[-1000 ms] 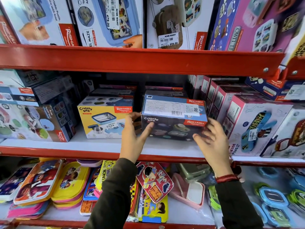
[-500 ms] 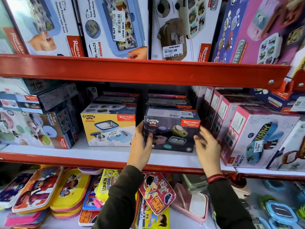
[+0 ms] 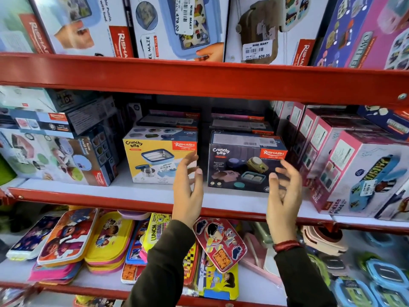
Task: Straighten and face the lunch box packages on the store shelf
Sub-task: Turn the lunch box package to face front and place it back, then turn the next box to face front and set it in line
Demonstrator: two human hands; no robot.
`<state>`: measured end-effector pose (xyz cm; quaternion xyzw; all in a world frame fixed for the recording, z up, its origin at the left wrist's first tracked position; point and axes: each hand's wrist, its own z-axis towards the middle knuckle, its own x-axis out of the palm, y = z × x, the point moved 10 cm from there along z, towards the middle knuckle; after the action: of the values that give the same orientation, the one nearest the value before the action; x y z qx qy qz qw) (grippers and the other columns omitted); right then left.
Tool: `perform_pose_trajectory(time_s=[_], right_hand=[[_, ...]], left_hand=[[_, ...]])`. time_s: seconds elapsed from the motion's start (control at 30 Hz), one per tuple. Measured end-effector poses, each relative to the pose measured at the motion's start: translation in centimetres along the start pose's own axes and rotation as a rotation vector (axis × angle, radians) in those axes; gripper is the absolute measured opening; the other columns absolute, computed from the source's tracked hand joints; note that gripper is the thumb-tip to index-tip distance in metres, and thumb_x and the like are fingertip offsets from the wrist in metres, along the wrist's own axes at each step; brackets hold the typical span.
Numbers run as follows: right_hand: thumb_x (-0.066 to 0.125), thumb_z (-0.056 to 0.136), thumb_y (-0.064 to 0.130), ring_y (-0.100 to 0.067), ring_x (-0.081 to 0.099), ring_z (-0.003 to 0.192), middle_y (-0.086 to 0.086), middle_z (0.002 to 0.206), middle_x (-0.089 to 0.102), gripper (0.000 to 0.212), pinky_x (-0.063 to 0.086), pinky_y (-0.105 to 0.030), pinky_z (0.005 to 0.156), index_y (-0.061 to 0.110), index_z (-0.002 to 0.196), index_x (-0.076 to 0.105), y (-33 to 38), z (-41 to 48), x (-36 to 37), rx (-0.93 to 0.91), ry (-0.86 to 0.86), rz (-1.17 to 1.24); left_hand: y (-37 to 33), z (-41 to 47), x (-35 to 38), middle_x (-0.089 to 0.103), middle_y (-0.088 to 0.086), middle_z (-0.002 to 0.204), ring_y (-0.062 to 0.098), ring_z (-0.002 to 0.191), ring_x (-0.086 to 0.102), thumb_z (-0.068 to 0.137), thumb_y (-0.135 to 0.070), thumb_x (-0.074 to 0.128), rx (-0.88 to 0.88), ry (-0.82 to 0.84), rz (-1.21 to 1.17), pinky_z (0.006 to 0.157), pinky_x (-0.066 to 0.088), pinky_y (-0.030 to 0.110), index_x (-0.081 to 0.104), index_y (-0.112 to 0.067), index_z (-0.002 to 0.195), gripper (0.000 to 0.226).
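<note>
A dark blue Crunchy Bite lunch box package stands upright on the middle shelf, its front facing me. A yellow Crunchy Bite package stands to its left, also front on. My left hand hovers in front of the gap between the two boxes, fingers apart, holding nothing. My right hand floats just off the dark box's lower right corner, fingers spread and not gripping it. More flat boxes are stacked behind both packages.
Pink Kidzee Plus boxes crowd the shelf's right side, and stacked boxes fill the left. A red shelf rail runs overhead with tall boxes above. Below lie colourful cartoon lunch boxes and blue-lidded containers.
The dark blue box went from tilted in both hands to standing upright on the shelf. Both hands have let go and drawn back a little.
</note>
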<state>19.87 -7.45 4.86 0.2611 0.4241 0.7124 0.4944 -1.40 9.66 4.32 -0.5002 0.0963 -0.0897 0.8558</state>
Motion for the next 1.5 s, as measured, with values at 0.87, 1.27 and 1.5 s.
perform_pose_trajectory(time_s=[0.87, 1.27, 1.5], right_hand=[[0.061, 0.098, 0.037, -0.021, 0.032, 0.155, 0.000, 0.168, 0.032, 0.076, 0.025, -0.041, 0.128, 0.024, 0.163, 0.023, 1.9, -8.5, 19.3, 0.259, 0.645, -0.194], [0.083, 0.083, 0.019, 0.014, 0.058, 0.113, 0.026, 0.129, 0.053, 0.077, 0.053, -0.011, 0.090, 0.045, 0.146, 0.045, 5.6, -7.7, 15.6, -0.022, 0.466, -0.072], [0.079, 0.082, 0.045, -0.012, 0.073, 0.098, 0.004, 0.117, 0.075, 0.053, 0.063, -0.030, 0.083, 0.024, 0.130, 0.068, 6.7, -6.4, 14.6, 0.032, 0.341, 0.023]], left_hand=[[6.4, 4.4, -15.0, 0.055, 0.009, 0.147, 0.015, 0.129, 0.050, 0.107, -0.017, 0.056, -0.273, 0.093, 0.164, 0.112, 0.039, 0.020, 0.040, -0.012, 0.156, 0.052], [3.8, 4.4, -18.6, 0.057, 0.002, 0.153, 0.018, 0.142, 0.055, 0.098, -0.049, 0.062, -0.159, -0.007, 0.053, 0.123, 0.044, 0.049, 0.052, -0.029, 0.153, 0.059], [1.6, 3.7, -18.8, 0.056, -0.001, 0.150, 0.014, 0.141, 0.054, 0.091, -0.048, 0.060, -0.106, 0.022, -0.079, 0.114, 0.047, 0.028, 0.039, -0.025, 0.158, 0.074]])
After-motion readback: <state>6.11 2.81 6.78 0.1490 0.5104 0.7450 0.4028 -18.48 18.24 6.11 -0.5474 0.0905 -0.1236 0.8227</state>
